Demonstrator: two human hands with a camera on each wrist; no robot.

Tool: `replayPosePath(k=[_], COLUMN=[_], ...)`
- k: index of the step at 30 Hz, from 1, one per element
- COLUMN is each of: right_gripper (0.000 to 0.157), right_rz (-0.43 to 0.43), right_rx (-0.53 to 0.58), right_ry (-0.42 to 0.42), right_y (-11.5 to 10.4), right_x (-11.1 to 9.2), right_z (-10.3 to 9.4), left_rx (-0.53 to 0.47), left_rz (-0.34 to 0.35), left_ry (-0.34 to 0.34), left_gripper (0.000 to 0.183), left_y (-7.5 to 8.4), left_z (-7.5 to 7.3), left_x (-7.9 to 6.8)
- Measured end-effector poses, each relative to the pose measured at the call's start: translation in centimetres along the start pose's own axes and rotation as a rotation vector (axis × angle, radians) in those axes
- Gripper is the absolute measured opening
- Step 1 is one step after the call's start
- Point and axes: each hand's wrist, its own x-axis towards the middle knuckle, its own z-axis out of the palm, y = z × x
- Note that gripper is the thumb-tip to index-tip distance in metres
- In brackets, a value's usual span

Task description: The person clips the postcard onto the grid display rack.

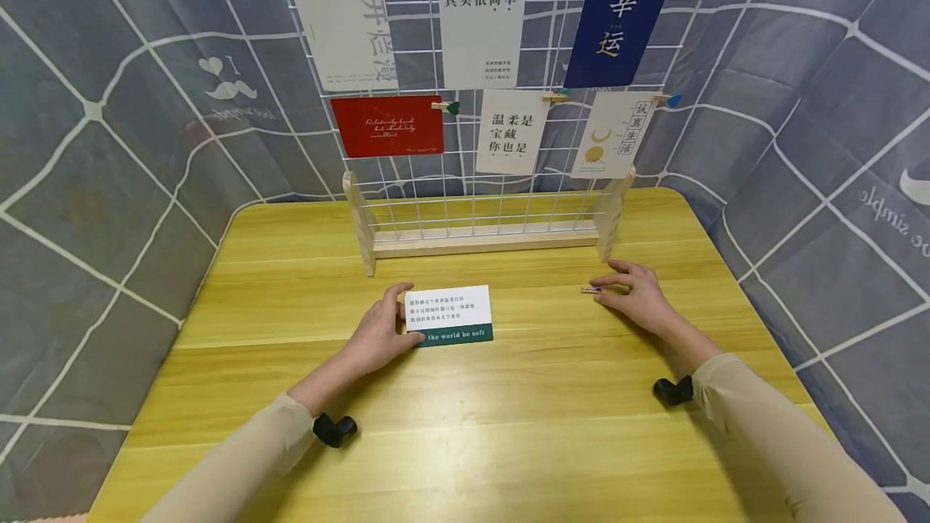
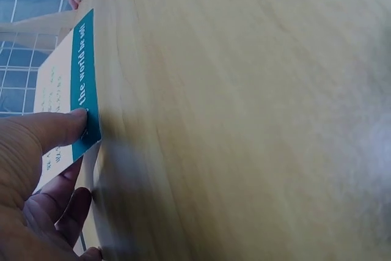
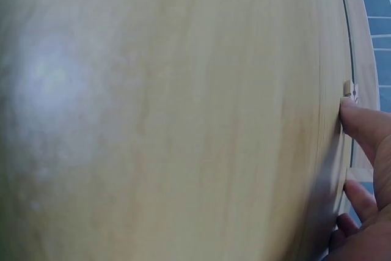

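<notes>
My left hand (image 1: 374, 337) pinches the left end of a white and green card (image 1: 454, 309), thumb on its green strip and fingers behind. Printed text on the card faces up, including "the world be soft". Seen from the left wrist, the card (image 2: 84, 77) tilts up off the wood. Over to the right, my right hand (image 1: 638, 299) pinches a small wooden clothespin (image 1: 589, 290) low over the table. Only the tip of the clothespin (image 3: 347, 88) shows past the thumb in the right wrist view.
Behind the hands, a white wire grid (image 1: 472, 204) stands in a wooden base (image 1: 487, 244). Several cards hang there on clothespins, among them a red card (image 1: 388, 140) and a blue card (image 1: 617, 31). A grey checked curtain (image 1: 145, 152) encloses the wooden table (image 1: 465, 442).
</notes>
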Motion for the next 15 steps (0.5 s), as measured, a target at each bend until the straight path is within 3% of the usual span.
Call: replayPosePath(k=[10, 15], right_gripper=[0.029, 0.028], right_rz=[0.012, 0.02], right_rx=[0.02, 0.019], right_ry=[0.024, 0.046], right_y=[0.04, -0.07], right_x=[0.21, 0.22], right_z=[0.24, 0.44], left_rx=[0.05, 0.055], left_rz=[-0.056, -0.09], left_ry=[0.029, 0.037], left_gripper=[0.093, 0.086], left_y=[0.07, 0.22], left_z=[-0.17, -0.2], left_x=[0.1, 0.06])
